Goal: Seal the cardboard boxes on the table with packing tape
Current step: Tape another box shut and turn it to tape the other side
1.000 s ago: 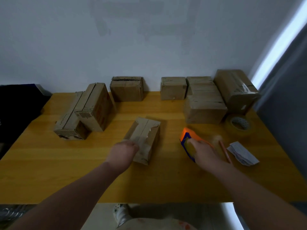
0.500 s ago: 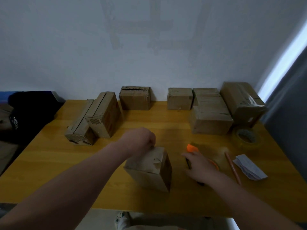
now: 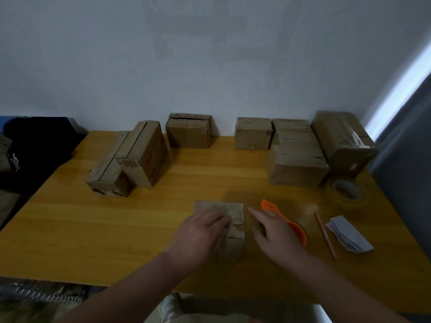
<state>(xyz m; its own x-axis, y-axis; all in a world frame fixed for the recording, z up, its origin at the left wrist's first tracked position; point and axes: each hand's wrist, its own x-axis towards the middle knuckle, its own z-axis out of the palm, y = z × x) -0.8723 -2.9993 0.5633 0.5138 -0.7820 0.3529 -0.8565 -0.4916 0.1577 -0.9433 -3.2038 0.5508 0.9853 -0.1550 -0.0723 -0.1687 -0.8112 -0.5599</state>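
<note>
Box [image 3: 236, 226] top under L hand [image 3: 200, 231], dispenser [image 3: 298, 232] half-hidden

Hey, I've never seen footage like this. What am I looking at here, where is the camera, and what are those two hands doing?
There is no machine here. A person wears a wide-angle camera on the head, so the single picture looks forward and down over their own arms. The left hand rests on a small cardboard box standing near the front of the wooden table. The right hand lies over an orange tape dispenser; whether it actually grips it cannot be seen. Further right lie a tape roll, a thin orange stick and a folded paper. Along the back, by the wall, stand more boxes.
</note>
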